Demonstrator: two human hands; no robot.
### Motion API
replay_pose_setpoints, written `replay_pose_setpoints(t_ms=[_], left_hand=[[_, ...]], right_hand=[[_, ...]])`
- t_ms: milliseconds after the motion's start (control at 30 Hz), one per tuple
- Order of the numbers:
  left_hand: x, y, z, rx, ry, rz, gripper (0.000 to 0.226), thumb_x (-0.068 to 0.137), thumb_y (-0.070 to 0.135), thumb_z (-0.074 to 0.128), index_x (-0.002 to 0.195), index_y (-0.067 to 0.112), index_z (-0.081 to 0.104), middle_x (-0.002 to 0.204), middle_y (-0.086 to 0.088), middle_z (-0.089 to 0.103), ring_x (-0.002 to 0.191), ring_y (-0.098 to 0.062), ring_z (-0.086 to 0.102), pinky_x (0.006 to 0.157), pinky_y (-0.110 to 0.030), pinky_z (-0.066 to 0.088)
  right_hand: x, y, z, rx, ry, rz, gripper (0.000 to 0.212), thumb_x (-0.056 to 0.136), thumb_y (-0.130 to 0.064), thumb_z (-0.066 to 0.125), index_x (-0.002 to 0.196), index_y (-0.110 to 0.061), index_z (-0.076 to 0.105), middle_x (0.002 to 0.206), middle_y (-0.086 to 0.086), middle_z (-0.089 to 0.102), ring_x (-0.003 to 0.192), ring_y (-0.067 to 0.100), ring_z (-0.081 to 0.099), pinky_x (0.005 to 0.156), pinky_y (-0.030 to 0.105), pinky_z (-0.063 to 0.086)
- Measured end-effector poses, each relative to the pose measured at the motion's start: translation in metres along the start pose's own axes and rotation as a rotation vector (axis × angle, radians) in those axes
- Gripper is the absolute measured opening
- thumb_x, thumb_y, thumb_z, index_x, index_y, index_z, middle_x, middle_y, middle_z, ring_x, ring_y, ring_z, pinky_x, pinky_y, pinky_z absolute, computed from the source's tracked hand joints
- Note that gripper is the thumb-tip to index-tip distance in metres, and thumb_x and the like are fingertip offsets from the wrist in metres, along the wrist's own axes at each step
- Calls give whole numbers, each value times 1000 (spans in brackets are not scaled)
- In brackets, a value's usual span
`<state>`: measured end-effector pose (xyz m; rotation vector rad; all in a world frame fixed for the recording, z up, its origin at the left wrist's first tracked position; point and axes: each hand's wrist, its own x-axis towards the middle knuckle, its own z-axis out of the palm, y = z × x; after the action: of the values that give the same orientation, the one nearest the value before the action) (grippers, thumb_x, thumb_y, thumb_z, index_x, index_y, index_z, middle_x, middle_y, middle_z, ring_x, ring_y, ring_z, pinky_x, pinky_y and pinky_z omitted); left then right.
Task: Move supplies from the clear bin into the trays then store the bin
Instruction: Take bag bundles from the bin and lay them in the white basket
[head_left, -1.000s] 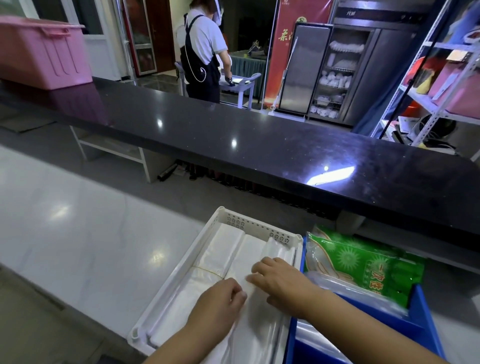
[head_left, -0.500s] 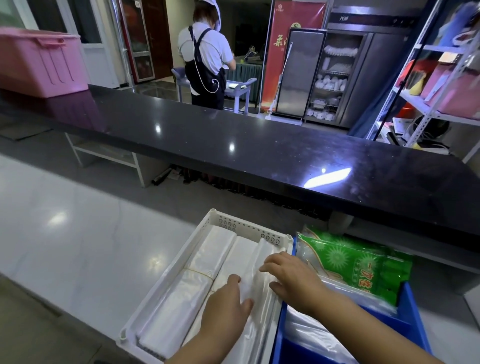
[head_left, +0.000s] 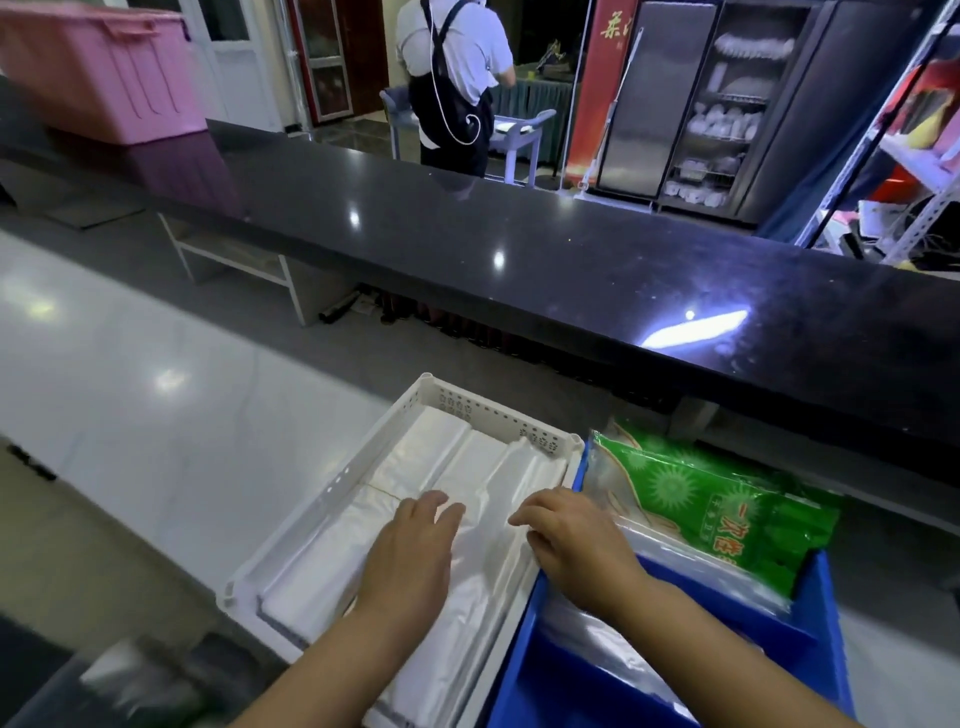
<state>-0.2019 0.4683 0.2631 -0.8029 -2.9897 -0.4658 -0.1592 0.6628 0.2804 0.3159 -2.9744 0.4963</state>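
A white perforated tray (head_left: 498, 410) sits on the pale counter and holds several flat bundles of clear plastic bags (head_left: 441, 457). My left hand (head_left: 410, 561) lies flat on the middle bundle with its fingers straight. My right hand (head_left: 576, 545) presses on the rightmost bundle by the tray's right wall, fingers bent down onto the plastic. Right of the white tray stands a blue tray (head_left: 810, 634) with a green printed packet (head_left: 711, 499) and clear bags in it. The clear bin is not in view.
A long black countertop (head_left: 519, 249) runs across behind the trays. A pink bin (head_left: 98, 67) stands on its far left end. A person in an apron (head_left: 452, 88) works at a cart beyond it. Shelving (head_left: 914, 156) is at the right.
My left hand has opened from loosely curled to flat and slid forward over the bags. My right hand stays by the tray's right wall. The view has tilted slightly.
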Motion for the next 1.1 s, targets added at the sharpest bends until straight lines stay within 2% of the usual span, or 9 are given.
replay_pose_setpoints(t_ms=[67,167,267,333,433,600,800,967,1100], left_hand=[[-7,0,-5,71,-58,70,46,80,6,61,122,25,56,120,3,58,104,-18,54,77,-28,47],[-22,-6,-19,206,-68,25,40,47,16,86,78,34,70,83,15,67,70,-8,61,50,-19,46],[-49,-30,-23,103,-47,-154,33,84,14,56,111,32,63,114,12,61,101,-14,56,73,-26,44],[-71,-51,-31,64,32,-270,33,90,17,46,117,31,60,117,8,61,107,-18,54,83,-31,45],[-108,-79,-56,28,124,-428,23,90,23,49,104,30,66,103,4,67,98,-20,59,74,-32,47],[-185,-133,-87,-28,223,-613,10,83,21,61,79,28,66,78,7,67,73,-15,58,53,-28,40],[-302,-208,-102,-83,291,-842,9,79,19,65,80,26,69,81,5,71,77,-20,63,58,-27,40],[-394,-270,-100,-81,260,-941,10,82,19,62,82,26,70,87,4,72,80,-21,64,57,-27,38],[-453,-306,-90,-127,177,-1014,12,85,26,58,88,28,69,89,2,72,78,-22,65,61,-29,50]], right_hand=[[5,-1,7,34,7,2,29,89,-16,51,114,-24,63,115,-4,63,108,14,54,93,27,44],[20,-3,14,19,-76,-7,27,89,-24,49,113,-26,62,114,-5,61,104,16,54,89,30,45],[37,-13,18,-100,-174,-5,23,88,-29,47,101,-23,65,101,-2,62,91,19,57,72,31,44],[47,-28,20,-118,-125,-21,21,89,-26,45,94,-20,65,93,-1,62,85,21,58,64,28,37],[58,-67,22,-86,-44,-75,24,91,-22,43,87,-18,66,84,-1,65,76,21,59,59,30,44],[65,-159,32,-27,-54,-242,23,93,-24,43,94,-22,66,88,-3,70,77,19,62,67,34,54],[60,-282,76,9,-137,-407,23,90,-28,45,88,-21,67,87,-1,70,77,23,64,65,33,53],[44,-380,147,-11,-271,-482,23,91,-31,49,72,-21,57,71,-4,58,62,19,57,53,24,31],[27,-419,202,-96,-382,-493,26,93,-30,43,88,-18,64,86,1,67,76,21,62,64,34,49]])
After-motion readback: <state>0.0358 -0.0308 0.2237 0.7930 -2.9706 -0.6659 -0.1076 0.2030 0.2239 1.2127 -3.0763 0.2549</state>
